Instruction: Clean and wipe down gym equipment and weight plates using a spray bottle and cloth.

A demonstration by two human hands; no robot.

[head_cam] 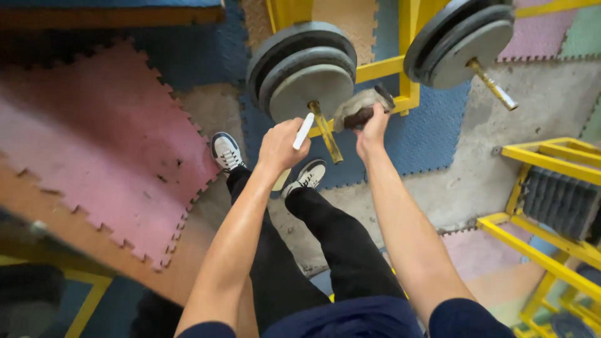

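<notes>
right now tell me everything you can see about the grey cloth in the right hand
The crumpled grey cloth looks like a worn, dirty rag, pale on top and darker at its folds. The right hand grips it from below, fingers wrapped round a dark bunched part. It sits bunched up beside the yellowish bar end that sticks out of the round grey weight plates, in front of the yellow metal frame. Whether it touches the bar is unclear.

No packages, labels, signs or screens show in this view.
</notes>
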